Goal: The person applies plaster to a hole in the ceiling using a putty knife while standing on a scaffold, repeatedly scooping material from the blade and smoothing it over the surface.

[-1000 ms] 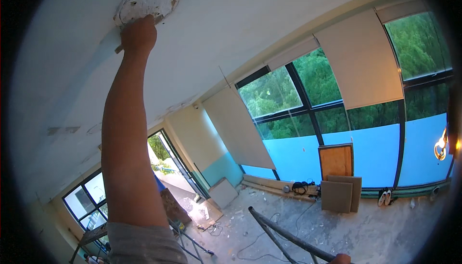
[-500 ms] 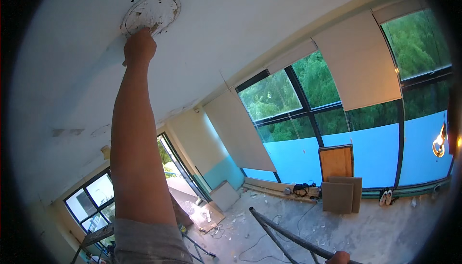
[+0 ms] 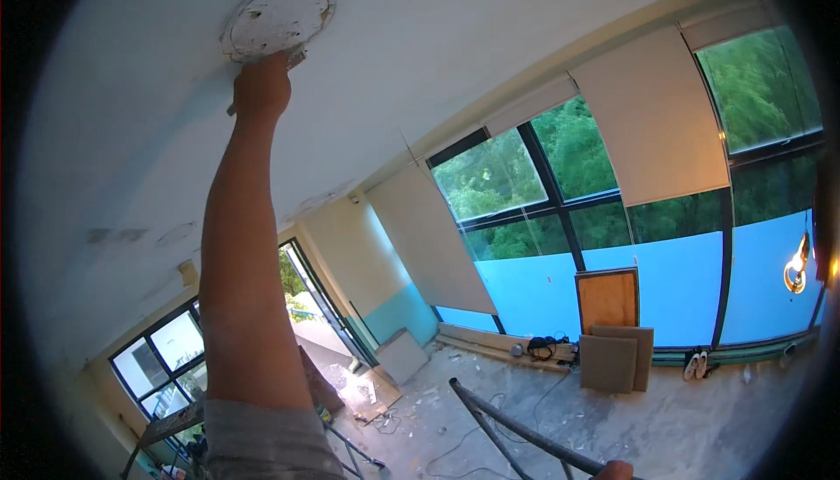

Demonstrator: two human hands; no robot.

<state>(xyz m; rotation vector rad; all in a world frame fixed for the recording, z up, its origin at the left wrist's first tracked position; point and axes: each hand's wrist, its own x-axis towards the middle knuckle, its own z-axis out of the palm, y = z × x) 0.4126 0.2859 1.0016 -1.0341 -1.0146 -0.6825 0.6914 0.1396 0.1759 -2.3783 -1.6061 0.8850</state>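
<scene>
My left arm stretches up to the white ceiling (image 3: pixel 385 51), and my left hand (image 3: pixel 262 86) is closed around a scraper (image 3: pixel 297 58). Its blade end shows past the fingers, at the near rim of a round, rough patch (image 3: pixel 278 18) ringed by a cut or cracked line. The butt of the handle pokes out on the hand's other side; the palm hides the middle. At the bottom edge, my right hand (image 3: pixel 615 470) is wrapped round a dark metal rail (image 3: pixel 525 432). Only its knuckles show.
Debris and cables lie on the concrete floor (image 3: pixel 490 392) far below. Boards (image 3: pixel 610 362) lean by the windows, near a pair of shoes (image 3: pixel 696 364). A lit bulb (image 3: pixel 795 272) hangs at the right. A plank platform (image 3: pixel 166 425) stands lower left, beside metal legs (image 3: pixel 354 449).
My left hand has shifted slightly right and down along the patch's near rim, with the scraper's blade now more visible. My right hand stays on the rail. The view has tilted slightly.
</scene>
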